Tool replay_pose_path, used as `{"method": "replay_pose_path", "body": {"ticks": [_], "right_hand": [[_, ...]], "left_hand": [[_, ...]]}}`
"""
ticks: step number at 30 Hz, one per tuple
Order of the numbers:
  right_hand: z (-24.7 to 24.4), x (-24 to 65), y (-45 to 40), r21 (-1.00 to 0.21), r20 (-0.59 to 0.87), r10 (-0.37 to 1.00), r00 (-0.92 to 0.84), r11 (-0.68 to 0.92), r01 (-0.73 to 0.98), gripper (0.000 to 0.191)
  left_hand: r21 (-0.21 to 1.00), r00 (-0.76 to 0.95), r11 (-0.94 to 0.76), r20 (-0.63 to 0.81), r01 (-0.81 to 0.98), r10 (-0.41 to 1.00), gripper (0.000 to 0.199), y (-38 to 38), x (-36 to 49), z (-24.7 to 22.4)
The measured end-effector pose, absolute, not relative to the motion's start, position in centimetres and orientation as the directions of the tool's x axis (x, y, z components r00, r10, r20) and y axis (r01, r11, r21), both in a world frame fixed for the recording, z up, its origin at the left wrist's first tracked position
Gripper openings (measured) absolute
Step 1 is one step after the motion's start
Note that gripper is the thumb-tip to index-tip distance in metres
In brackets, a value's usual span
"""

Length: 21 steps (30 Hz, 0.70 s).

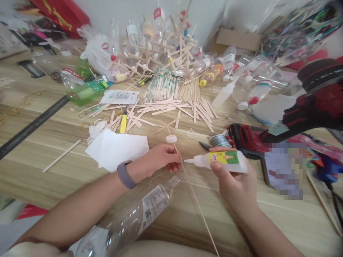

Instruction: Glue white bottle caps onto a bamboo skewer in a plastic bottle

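My left hand [166, 159], with a watch on its wrist, pinches a thin wooden skewer [197, 200] near its upper part. A white bottle cap [171, 139] sits on the skewer just beyond my fingers. In my right hand [235, 182] is a glue bottle [225, 161] with a yellow and green label, held on its side. Its narrow nozzle points left and its tip is close to the skewer; whether they touch I cannot tell. Below my left hand a clear plastic bottle [139, 214] lies slanted, its neck toward the skewer.
White paper [120, 148] and a yellow-handled screwdriver [123, 123] lie left of centre. Loose craft sticks [160, 107], bundled skewers [190, 89] and several plastic bottles fill the back. A red and black power tool [308, 103] and a phone [284, 171] are at right.
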State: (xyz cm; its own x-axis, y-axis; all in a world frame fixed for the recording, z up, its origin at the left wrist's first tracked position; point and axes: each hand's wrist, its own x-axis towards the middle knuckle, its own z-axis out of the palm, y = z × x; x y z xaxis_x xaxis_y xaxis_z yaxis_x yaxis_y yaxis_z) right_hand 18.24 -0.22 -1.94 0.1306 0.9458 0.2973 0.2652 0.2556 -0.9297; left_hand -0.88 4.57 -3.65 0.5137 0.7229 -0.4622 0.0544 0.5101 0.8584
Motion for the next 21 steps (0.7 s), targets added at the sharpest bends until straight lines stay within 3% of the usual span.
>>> {"method": "replay_pose_path", "body": {"ticks": [4,10,21], "right_hand": [[-1.7,18.1,-0.7,-0.871,0.366,0.929,0.057,0.321,0.372,0.016],[-1.5,18.2,-1.2,-0.637,0.511,0.851,-0.122,0.471,0.611,0.02],[-0.7,17.6,-1.7,-0.386,0.589,0.754,-0.291,0.579,0.718,0.022]], "left_hand": [[0.866,0.507,0.494,-0.462,0.08,0.727,0.007,4.6,-0.8,-3.6],[0.864,0.485,0.491,-0.48,0.115,0.731,0.008,4.6,-0.6,-3.3],[0.868,0.476,0.48,-0.476,0.123,0.74,0.01,4.4,-0.5,-3.0]]}}
